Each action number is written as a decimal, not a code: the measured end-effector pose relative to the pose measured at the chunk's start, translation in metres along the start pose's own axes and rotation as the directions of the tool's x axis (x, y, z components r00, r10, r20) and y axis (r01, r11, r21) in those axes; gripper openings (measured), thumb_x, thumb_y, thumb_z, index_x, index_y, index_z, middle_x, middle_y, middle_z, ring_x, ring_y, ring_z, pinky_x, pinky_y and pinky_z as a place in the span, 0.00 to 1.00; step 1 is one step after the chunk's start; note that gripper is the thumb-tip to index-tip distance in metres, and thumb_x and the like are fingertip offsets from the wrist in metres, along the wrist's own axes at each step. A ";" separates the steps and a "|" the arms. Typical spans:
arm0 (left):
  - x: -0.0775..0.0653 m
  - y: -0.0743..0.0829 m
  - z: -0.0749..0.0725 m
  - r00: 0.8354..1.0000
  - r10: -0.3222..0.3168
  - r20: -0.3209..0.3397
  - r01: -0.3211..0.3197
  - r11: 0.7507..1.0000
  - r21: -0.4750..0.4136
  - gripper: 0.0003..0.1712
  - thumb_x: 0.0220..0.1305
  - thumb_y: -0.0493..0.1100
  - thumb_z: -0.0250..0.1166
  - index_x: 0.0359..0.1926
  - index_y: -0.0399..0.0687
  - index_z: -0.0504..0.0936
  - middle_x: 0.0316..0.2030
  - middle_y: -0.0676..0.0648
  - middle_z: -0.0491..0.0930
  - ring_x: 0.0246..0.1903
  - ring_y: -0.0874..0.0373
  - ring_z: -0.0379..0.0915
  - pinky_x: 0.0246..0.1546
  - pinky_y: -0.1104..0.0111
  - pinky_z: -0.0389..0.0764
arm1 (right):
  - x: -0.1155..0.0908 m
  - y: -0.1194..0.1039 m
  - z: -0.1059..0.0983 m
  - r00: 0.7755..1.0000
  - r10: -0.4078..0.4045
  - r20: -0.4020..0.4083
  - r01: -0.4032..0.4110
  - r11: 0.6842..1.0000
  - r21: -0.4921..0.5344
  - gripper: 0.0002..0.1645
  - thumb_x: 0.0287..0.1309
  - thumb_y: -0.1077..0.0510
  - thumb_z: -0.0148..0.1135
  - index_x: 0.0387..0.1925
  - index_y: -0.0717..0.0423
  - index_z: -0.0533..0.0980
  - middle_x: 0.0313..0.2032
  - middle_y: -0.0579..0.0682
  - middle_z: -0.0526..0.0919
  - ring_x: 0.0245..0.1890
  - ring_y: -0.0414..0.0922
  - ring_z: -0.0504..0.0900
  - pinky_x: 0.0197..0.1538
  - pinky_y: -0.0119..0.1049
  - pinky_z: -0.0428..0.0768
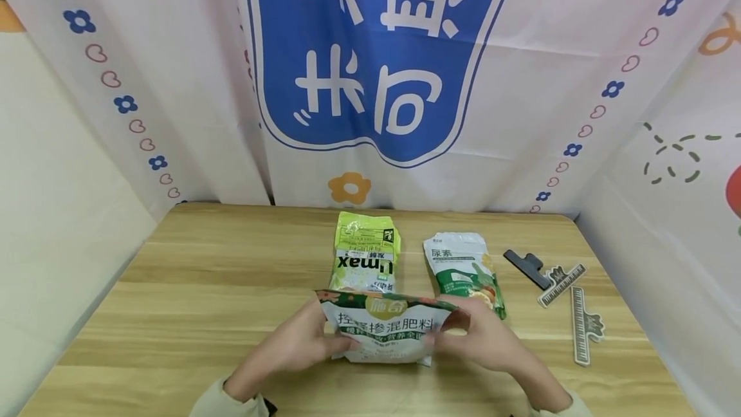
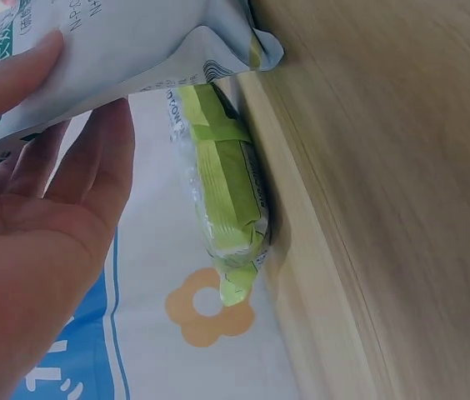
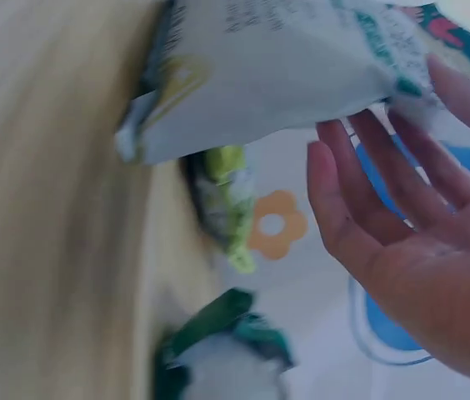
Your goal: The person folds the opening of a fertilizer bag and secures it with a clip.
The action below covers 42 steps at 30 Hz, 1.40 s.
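A white and green fertilizer bag (image 1: 384,333) with a dark patterned top edge stands near the middle front of the table. My left hand (image 1: 301,340) grips its left side, thumb on the printed front and fingers behind. At the opposite side my right hand (image 1: 486,340) holds the bag the same way. Both wrist views show the bag's lower corners close to the wood. Just behind it lies a lime-green bag (image 1: 366,246), partly covered by the held one in the head view. Beyond my right hand rests a smaller white and green bag (image 1: 460,266).
At the right of the wooden table (image 1: 220,262) lie a black clip (image 1: 523,267) and two piano-patterned clips, one touching or close to the black one (image 1: 560,286) and a nearer clip (image 1: 583,327). A printed cloth (image 1: 515,114) hangs behind the table.
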State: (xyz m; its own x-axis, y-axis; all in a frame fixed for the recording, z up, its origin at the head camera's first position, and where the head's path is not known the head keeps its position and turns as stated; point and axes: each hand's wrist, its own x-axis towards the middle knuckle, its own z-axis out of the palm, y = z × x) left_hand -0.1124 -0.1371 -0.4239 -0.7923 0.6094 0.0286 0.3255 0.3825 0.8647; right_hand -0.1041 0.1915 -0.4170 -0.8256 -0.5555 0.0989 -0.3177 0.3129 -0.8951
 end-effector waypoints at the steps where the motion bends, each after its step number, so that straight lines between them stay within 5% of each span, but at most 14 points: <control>1: 0.000 0.000 0.000 1.000 0.001 0.002 -0.001 1.000 -0.003 0.34 0.62 0.37 0.76 0.64 0.71 0.78 0.56 0.66 0.86 0.59 0.62 0.83 0.65 0.64 0.79 | 0.000 -0.004 0.000 1.000 -0.006 -0.025 0.006 1.000 0.000 0.26 0.64 0.56 0.74 0.63 0.54 0.81 0.53 0.52 0.89 0.45 0.34 0.86 0.49 0.35 0.88; 8: 0.001 0.003 -0.003 0.999 0.034 -0.010 -0.034 0.997 -0.072 0.28 0.66 0.47 0.76 0.64 0.65 0.80 0.58 0.59 0.86 0.58 0.62 0.83 0.62 0.67 0.81 | 0.007 -0.022 0.004 0.983 -0.119 -0.142 0.130 0.989 0.075 0.12 0.68 0.66 0.67 0.51 0.55 0.84 0.48 0.54 0.88 0.49 0.37 0.86 0.53 0.35 0.88; 16: 0.005 0.011 -0.008 0.979 0.118 -0.166 -0.149 0.970 -0.190 0.13 0.71 0.41 0.70 0.55 0.53 0.87 0.52 0.49 0.88 0.51 0.62 0.83 0.50 0.66 0.85 | 0.011 -0.024 0.005 0.971 -0.039 -0.235 0.056 0.997 0.062 0.10 0.67 0.64 0.68 0.48 0.55 0.88 0.47 0.52 0.91 0.48 0.36 0.87 0.49 0.34 0.88; 22: 0.007 0.017 -0.011 0.979 0.056 -0.195 -0.101 0.968 -0.228 0.09 0.66 0.41 0.75 0.46 0.46 0.91 0.45 0.45 0.91 0.42 0.65 0.85 0.41 0.68 0.87 | 0.010 -0.022 0.004 0.970 -0.062 -0.233 0.087 0.991 0.097 0.10 0.67 0.65 0.68 0.47 0.58 0.88 0.46 0.51 0.91 0.47 0.37 0.88 0.49 0.33 0.88; 27: 0.007 0.017 -0.012 0.981 0.065 -0.184 -0.111 0.962 -0.251 0.08 0.64 0.40 0.75 0.44 0.44 0.92 0.43 0.44 0.92 0.39 0.65 0.85 0.38 0.69 0.87 | 0.010 -0.021 0.002 0.971 -0.082 -0.225 0.109 0.988 0.109 0.09 0.68 0.65 0.67 0.47 0.61 0.87 0.45 0.47 0.92 0.47 0.38 0.88 0.49 0.33 0.87; 33: 0.007 0.015 -0.013 0.983 0.045 -0.179 -0.081 0.976 -0.200 0.03 0.68 0.42 0.73 0.39 0.50 0.92 0.34 0.52 0.88 0.29 0.68 0.73 0.31 0.73 0.78 | 0.008 -0.020 0.001 0.975 -0.032 -0.220 0.058 0.992 0.114 0.09 0.69 0.62 0.67 0.46 0.60 0.88 0.44 0.39 0.91 0.46 0.37 0.86 0.49 0.32 0.85; 38: 0.005 0.015 -0.013 0.986 0.015 -0.164 -0.046 0.981 -0.191 0.08 0.71 0.44 0.70 0.46 0.49 0.91 0.42 0.49 0.91 0.36 0.69 0.78 0.38 0.73 0.81 | 0.008 -0.020 0.000 0.978 0.013 -0.207 0.012 0.993 0.121 0.09 0.70 0.60 0.67 0.46 0.58 0.88 0.42 0.39 0.91 0.42 0.35 0.83 0.47 0.31 0.83; 42: 0.003 0.015 -0.013 0.987 -0.021 -0.159 -0.011 0.981 -0.196 0.11 0.74 0.46 0.68 0.40 0.44 0.90 0.44 0.47 0.90 0.23 0.72 0.67 0.28 0.76 0.73 | 0.008 -0.020 -0.001 0.980 0.036 -0.198 -0.011 0.992 0.128 0.10 0.69 0.60 0.67 0.47 0.58 0.88 0.43 0.40 0.91 0.40 0.34 0.81 0.46 0.31 0.81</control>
State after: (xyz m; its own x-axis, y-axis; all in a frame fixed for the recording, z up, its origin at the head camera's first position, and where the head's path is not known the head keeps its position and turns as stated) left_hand -0.1165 -0.1388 -0.4040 -0.8709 0.4831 0.0900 0.2268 0.2327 0.9457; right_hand -0.1048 0.1814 -0.3981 -0.9125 -0.3805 0.1504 -0.2464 0.2175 -0.9445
